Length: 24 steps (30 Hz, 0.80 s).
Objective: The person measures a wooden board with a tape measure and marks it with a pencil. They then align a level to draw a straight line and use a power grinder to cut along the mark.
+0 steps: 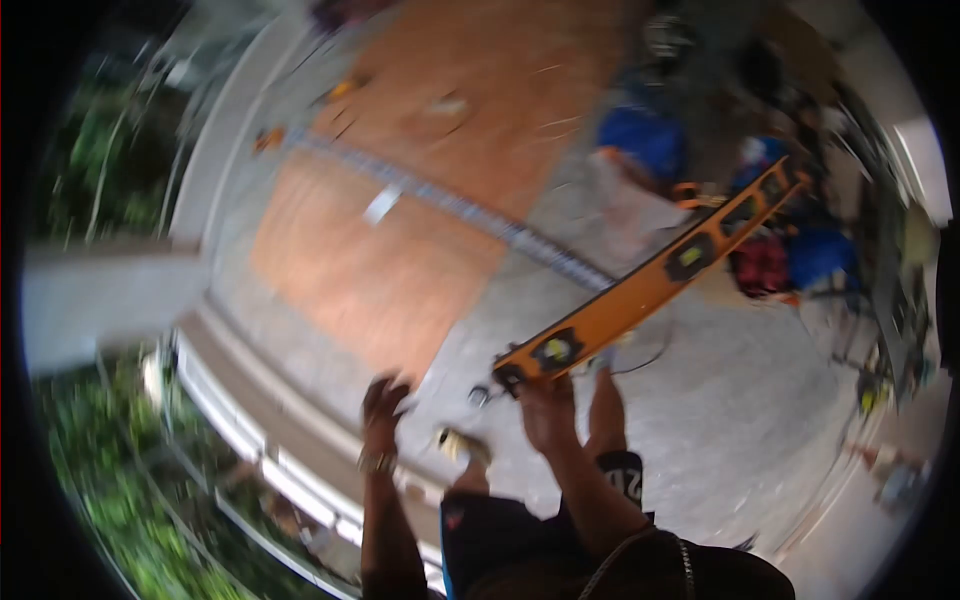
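Observation:
My right hand [548,415] is closed around the near end of a long orange spirit level [640,300], which has black-framed vials. The level is raised at a slant, its far end pointing toward the upper right. My left hand [384,402] is held out to the left, apart from the level, with its fingers spread and nothing visible in them. Motion blurs that hand somewhat. Beyond the hands a long narrow patterned strip [450,205] lies across an orange-brown sheet [400,265] on the floor.
A small white piece [382,204] rests by the strip. Blue bundles [645,140] and a red bag [762,268] sit at the right among clutter. On the left run a low wall edge [240,390] and railings, with greenery beyond. A thin cable [655,355] crosses the grey floor [730,400].

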{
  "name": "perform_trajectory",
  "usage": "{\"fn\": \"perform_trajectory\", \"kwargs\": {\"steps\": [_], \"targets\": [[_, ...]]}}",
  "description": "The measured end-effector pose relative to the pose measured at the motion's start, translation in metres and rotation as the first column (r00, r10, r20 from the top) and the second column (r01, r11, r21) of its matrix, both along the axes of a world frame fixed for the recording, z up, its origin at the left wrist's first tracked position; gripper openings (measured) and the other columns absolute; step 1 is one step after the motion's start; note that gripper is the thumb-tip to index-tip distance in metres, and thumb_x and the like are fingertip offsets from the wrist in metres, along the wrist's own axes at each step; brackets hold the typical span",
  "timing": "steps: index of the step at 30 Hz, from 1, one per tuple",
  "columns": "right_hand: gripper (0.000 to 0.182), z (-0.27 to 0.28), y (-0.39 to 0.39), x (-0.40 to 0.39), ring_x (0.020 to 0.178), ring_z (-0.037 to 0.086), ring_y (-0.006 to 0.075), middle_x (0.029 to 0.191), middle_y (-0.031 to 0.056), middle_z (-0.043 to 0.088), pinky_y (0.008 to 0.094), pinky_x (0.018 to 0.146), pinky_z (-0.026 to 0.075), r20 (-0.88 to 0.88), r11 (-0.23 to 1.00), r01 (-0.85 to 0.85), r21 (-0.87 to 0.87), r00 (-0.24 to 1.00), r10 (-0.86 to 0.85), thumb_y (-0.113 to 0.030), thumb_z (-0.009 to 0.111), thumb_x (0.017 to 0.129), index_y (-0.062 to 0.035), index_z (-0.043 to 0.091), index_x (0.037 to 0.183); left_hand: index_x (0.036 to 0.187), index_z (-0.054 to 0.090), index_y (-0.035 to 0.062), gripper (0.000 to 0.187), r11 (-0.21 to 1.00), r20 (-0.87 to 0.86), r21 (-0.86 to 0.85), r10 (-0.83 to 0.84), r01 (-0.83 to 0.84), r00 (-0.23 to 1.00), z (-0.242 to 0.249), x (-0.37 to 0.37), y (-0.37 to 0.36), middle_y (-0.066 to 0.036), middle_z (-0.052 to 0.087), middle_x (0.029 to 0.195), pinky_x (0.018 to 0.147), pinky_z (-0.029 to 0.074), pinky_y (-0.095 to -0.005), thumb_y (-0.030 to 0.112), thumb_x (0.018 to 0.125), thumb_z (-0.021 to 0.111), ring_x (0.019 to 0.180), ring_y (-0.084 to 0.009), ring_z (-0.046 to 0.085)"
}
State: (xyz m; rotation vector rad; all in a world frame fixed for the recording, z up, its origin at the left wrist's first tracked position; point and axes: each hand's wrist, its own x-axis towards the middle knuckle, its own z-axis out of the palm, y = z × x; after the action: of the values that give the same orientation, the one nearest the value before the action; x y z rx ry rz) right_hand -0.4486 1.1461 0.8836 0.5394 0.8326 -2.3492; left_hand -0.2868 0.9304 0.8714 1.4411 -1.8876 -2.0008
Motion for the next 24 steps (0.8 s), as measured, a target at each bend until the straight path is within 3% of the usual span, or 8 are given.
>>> {"fn": "perform_trajectory", "kwargs": {"steps": [4, 6, 8, 10, 14, 18, 22, 24], "targets": [[0.059, 0.001, -0.058, 0.154, 0.123, 0.059, 0.0364, 0.131, 0.0183, 0.059, 0.0549, 0.106, 0.048, -0.071, 0.974, -0.226, 0.003, 0.972, 0.226, 0.011, 0.053, 0.074, 0.0023, 0.049, 0.132, 0.136, 0.051, 0.0033, 0.046, 0.953, -0.334, 0.106, -0.235, 0.284, 0.913, 0.047, 0.068, -0.044, -0.016, 0.064, 0.129, 0.097, 0.051, -0.0394, 0.033, 0.102, 0.058, 0.120, -0.0260, 0.062], [0.054, 0.005, -0.103, 0.224, 0.119, 0.061, 0.0272, 0.124, 0.0134, 0.061, 0.0438, 0.107, 0.046, -0.011, 0.957, -0.291, 0.007, 0.957, 0.291, 0.008, 0.056, 0.076, -0.0009, 0.052, 0.129, 0.136, 0.051, 0.0023, 0.050, 0.925, -0.375, 0.131, -0.287, 0.357, 0.881, 0.052, 0.125, -0.063, -0.016, 0.063, 0.130, 0.099, 0.050, -0.0378, 0.032, 0.099, 0.065, 0.120, -0.0252, 0.061], [0.057, -0.011, -0.127, 0.285, 0.118, 0.060, 0.0259, 0.125, 0.0130, 0.060, 0.0404, 0.102, 0.048, 0.052, 0.922, -0.385, -0.021, 0.921, 0.386, 0.013, 0.055, 0.074, -0.0006, 0.051, 0.130, 0.130, 0.057, 0.0007, 0.046, 0.937, -0.267, 0.200, -0.228, 0.285, 0.936, 0.050, 0.174, -0.069, -0.013, 0.067, 0.121, 0.094, 0.051, -0.0323, 0.025, 0.095, 0.072, 0.111, -0.0199, 0.064], [0.051, -0.015, -0.160, 0.353, 0.100, 0.061, 0.0152, 0.109, 0.0042, 0.061, 0.0275, 0.085, 0.050, 0.153, 0.896, -0.440, 0.055, 0.891, 0.428, 0.010, 0.059, 0.078, -0.0038, 0.054, 0.127, 0.121, 0.063, -0.0012, 0.040, 0.942, -0.088, 0.123, -0.302, 0.311, 0.949, 0.039, 0.227, -0.089, -0.010, 0.070, 0.107, 0.086, 0.053, -0.0299, 0.024, 0.092, 0.075, 0.098, -0.0156, 0.065], [0.045, -0.031, -0.196, 0.429, 0.088, 0.057, 0.0099, 0.100, -0.0003, 0.058, 0.0252, 0.074, 0.046, 0.297, 0.813, -0.573, -0.099, 0.763, 0.574, 0.008, 0.059, 0.081, -0.0079, 0.054, 0.122, 0.102, 0.071, -0.0018, 0.035, 0.959, 0.069, -0.016, -0.282, 0.283, 0.957, 0.024, 0.311, -0.127, -0.014, 0.071, 0.083, 0.068, 0.053, -0.0332, 0.028, 0.086, 0.077, 0.077, -0.0194, 0.069], [0.040, -0.047, -0.234, 0.450, 0.097, 0.061, 0.0134, 0.105, 0.0025, 0.061, 0.0280, 0.082, 0.049, 0.365, 0.703, -0.678, -0.215, 0.612, 0.702, 0.004, 0.061, 0.085, -0.0083, 0.054, 0.123, 0.105, 0.069, -0.0043, 0.034, 0.939, 0.179, -0.112, -0.304, 0.326, 0.936, -0.014, 0.366, -0.161, -0.013, 0.070, 0.079, 0.064, 0.052, -0.0324, 0.023, 0.087, 0.076, 0.071, -0.0163, 0.066], [0.032, -0.095, -0.261, 0.430, 0.112, 0.062, 0.0252, 0.119, 0.0106, 0.062, 0.0439, 0.100, 0.052, 0.400, 0.499, -0.778, -0.381, 0.348, 0.848, -0.016, 0.057, 0.097, -0.0067, 0.052, 0.128, 0.103, 0.071, -0.0015, 0.039, 0.955, 0.221, -0.113, -0.245, 0.274, 0.944, -0.030, 0.391, -0.204, -0.020, 0.070, 0.078, 0.067, 0.055, -0.0390, 0.030, 0.082, 0.079, 0.074, -0.0339, 0.072], [0.036, -0.142, -0.272, 0.406, 0.111, 0.063, 0.0299, 0.120, 0.0133, 0.063, 0.0504, 0.097, 0.052, 0.494, 0.563, -0.807, -0.178, 0.422, 0.760, -0.027, 0.053, 0.100, -0.0053, 0.053, 0.128, 0.104, 0.071, -0.0005, 0.040, 0.856, 0.260, -0.339, -0.314, 0.391, 0.913, -0.034, 0.410, -0.221, -0.019, 0.071, 0.080, 0.069, 0.055, -0.0404, 0.031, 0.081, 0.079, 0.076, -0.0350, 0.072]]}}
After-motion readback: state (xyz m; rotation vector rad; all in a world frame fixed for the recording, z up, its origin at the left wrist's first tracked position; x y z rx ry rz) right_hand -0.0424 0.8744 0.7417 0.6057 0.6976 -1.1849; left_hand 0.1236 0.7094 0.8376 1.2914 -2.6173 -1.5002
